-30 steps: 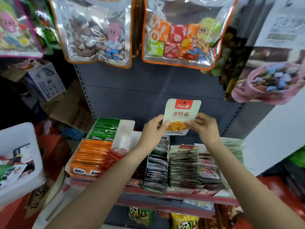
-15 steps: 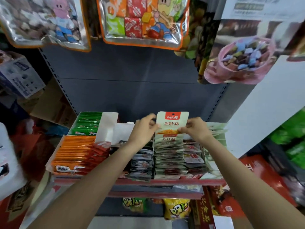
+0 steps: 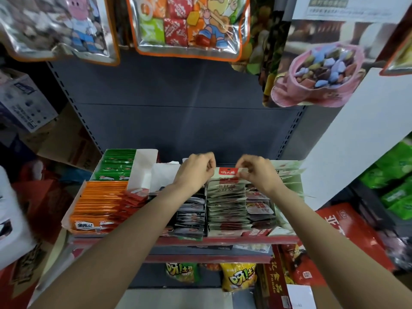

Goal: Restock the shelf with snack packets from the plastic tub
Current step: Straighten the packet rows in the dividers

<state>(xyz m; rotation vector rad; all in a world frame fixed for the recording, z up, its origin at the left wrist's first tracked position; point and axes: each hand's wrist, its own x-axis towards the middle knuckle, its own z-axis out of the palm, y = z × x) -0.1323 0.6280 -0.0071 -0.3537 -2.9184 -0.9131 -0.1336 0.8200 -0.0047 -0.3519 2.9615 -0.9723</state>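
- Both grips are on one small white snack packet with a red label band [image 3: 227,172]: your left hand [image 3: 194,172] has curled fingers at its left top corner, your right hand [image 3: 256,172] pinches the right top corner between thumb and fingertips.
- That packet stands upright at the back of a row of matching white-and-red packets [image 3: 225,210] on the red-edged metal shelf [image 3: 223,240], its red band showing between your two hands.
- Just left of that row, under your left forearm, sits a narrower stack of grey-and-white packets [image 3: 191,216].
- Right of the row, a few more packets with red print [image 3: 259,206] lie tilted in the same pale cardboard tray.
- Off to your left on the shelf: an open white carton [image 3: 145,172] with flat orange sachets [image 3: 101,199] in front, green sachets [image 3: 119,163] behind, and some red ones [image 3: 133,197] spilling at the edge.
- At the far left edge, a blurred white plastic tub [image 3: 11,219] is partly in view.
- Overhead hang clear cartoon-printed candy bags with orange trim [image 3: 189,25].
- Below the shelf, green and yellow snack bags [image 3: 239,277] show.
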